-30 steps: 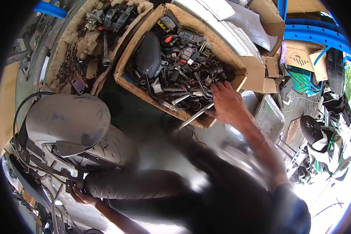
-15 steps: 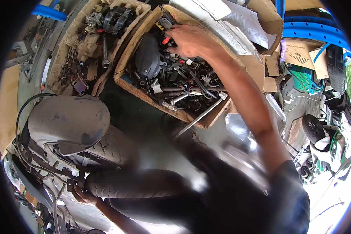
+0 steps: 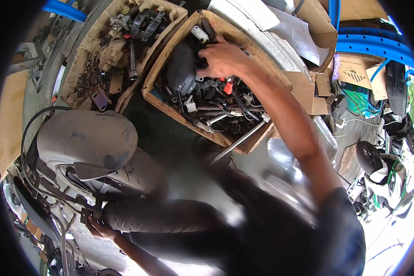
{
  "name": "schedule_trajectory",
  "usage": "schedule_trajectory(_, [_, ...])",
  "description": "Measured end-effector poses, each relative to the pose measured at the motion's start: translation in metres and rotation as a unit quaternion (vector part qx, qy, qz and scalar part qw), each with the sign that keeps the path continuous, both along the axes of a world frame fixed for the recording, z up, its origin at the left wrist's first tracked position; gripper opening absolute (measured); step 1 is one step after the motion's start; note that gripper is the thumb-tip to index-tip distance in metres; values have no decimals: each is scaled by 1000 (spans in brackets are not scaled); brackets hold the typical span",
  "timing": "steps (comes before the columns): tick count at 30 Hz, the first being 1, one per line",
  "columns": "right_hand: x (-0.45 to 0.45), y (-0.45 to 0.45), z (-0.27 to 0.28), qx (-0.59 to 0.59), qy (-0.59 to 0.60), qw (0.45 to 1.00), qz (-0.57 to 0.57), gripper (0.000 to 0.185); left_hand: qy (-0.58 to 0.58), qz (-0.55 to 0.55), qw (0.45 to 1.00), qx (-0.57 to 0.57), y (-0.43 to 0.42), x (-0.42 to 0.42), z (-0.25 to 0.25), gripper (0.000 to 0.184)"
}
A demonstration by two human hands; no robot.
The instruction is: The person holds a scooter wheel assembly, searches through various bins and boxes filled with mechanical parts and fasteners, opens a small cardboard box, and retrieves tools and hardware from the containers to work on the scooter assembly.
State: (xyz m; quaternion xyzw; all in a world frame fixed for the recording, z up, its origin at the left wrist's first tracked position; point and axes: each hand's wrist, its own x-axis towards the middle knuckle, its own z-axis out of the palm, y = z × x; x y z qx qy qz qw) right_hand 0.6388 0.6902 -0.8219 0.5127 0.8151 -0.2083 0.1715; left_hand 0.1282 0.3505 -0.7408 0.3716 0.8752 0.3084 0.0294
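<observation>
Over the cardboard box of metal parts, my right hand reaches in with its fingers apart, beside a dark oval cover; nothing shows between them, though the fingertips are partly among the parts. Red pieces lie below that hand. A long metal rod leans across the box's near edge. At the lower left, my left hand has its fingers curled around a dark metal bracket on a frame, near a black tyre.
A second cardboard box of parts stands at the upper left. Below it is a dusty motorcycle seat or cover. Papers lie at the back, near blue metal shelving. A green and white motorcycle stands at the right.
My right hand went from the rod's upper end to the box's far left part, leaving the rod leaning there. The red pieces now lie further right and nearer. My left hand stays at the bracket.
</observation>
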Motion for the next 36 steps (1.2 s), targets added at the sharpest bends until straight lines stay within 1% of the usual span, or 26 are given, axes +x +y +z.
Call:
schedule_trajectory(1, [4,-6,-13,2,1,1000,4,60,56,-51,997,-24,-3,-4,-2,38])
schedule_trajectory(2, [1,-11,-9,46,34,998,-29,53,57,-46,997,-24,-3,-1,-3,38])
schedule_trajectory(4, [2,-11,-3,-23,15,998,-49,54,16,2,1000,-5,1,6,-2,38])
schedule_trajectory(5, [-2,-13,13,-26,16,998,-54,54,17,-2,1000,-8,0,5,0,38])
schedule_trajectory(7, [-12,-19,43,-103,-77,986,-103,55,-3,-12,1000,12,1,5,-2,39])
schedule_trajectory(8, [-10,-29,57,-71,-77,994,-28,53,-2,-10,1000,16,1,5,-3,39])
schedule_trajectory(9, [-9,-41,53,-64,-85,994,14,50,-37,17,999,20,2,3,-2,41])
schedule_trajectory(11, [-4,-68,54,18,-89,995,40,40,-73,50,996,27,-8,-6,-6,42])
schedule_trajectory(12, [-3,-77,57,19,-91,995,43,40,-15,13,1000,3,-15,-15,-10,44])
schedule_trajectory(14, [-2,-93,63,30,-79,996,-19,34,41,-27,999,-23,-21,-20,-17,45])
schedule_trajectory(16, [-2,-104,70,12,-80,996,-41,33,101,-63,993,-15,-21,-20,-15,38])
schedule_trajectory(17, [-1,-109,73,-2,-79,995,-61,31,100,-65,993,-14,-15,-14,-10,38])
schedule_trajectory(18, [1,-116,75,44,-73,996,-42,34,16,-10,1000,3,-8,-5,-3,38])
schedule_trajectory(19, [0,-116,79,44,-74,995,-43,34,-69,45,996,21,-3,0,0,38])
schedule_trajectory(20, [-2,-113,86,-46,-68,996,-43,35,-70,44,996,21,-6,-3,-3,38])
schedule_trajectory(21, [-5,-108,96,-136,-61,988,-41,37,-9,-9,1000,5,-13,-10,-8,41])
schedule_trajectory(22, [-15,-92,122,-179,-70,980,-57,40,21,-36,999,-4,-15,-12,-9,43])
schedule_trajectory(23, [-16,-84,119,-179,-70,980,-58,40,52,-63,997,-11,-16,-14,-10,44])
schedule_trajectory(25, [-14,-57,107,-69,24,992,-105,38,-18,0,1000,2,-16,-17,-9,43])
schedule_trajectory(27, [-18,-25,71,27,86,982,-165,53,-23,4,1000,14,-15,-16,-10,43])
schedule_trajectory(28, [-26,-21,59,29,87,982,-163,53,-28,6,999,26,-13,-16,-11,43])
schedule_trajectory(30, [-44,-17,33,-16,162,961,-225,78,-60,34,997,39,-7,-6,-8,43])
schedule_trajectory(31, [-51,-21,12,-54,192,947,-252,99,-92,57,993,45,-5,-2,-6,42])
schedule_trajectory(33, [-61,-41,-3,89,185,948,-242,94,-79,48,995,32,-5,-5,-5,43])
schedule_trajectory(34, [-59,-42,-3,89,186,948,-241,94,-63,40,997,22,-6,-5,-5,43])
schedule_trajectory(36, [-54,-44,11,-16,186,952,-243,85,-63,50,997,16,-8,-6,-4,43])
